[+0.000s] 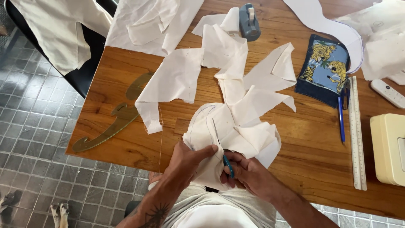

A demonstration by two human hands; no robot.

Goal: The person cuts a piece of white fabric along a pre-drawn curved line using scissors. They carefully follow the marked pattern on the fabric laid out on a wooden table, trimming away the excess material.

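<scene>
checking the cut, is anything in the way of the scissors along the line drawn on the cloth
Nothing visible. The scissors, in the right hand, have their blades already in the cream cloth, which the left hand holds beside them. The drawn line curves over bare fabric; the other cloth pieces lie farther up the table.

Two hands at near edge of surface [312, 156]: left hand [185, 162], right hand [249, 171]. One pair of scissors [221, 147], blue-handled. One brass-coloured curved ruler [112, 118] by left edge. One straight ruler [356, 135] near right edge. One blue pen [341, 120] beside it. One tiger-print pouch [325, 69]. One grey tape dispenser [249, 22] at far edge. One cream box [389, 147]. One white remote [387, 93]. Pale fabric pieces [177, 78]: several, overlapping, exact count unclear.
</scene>
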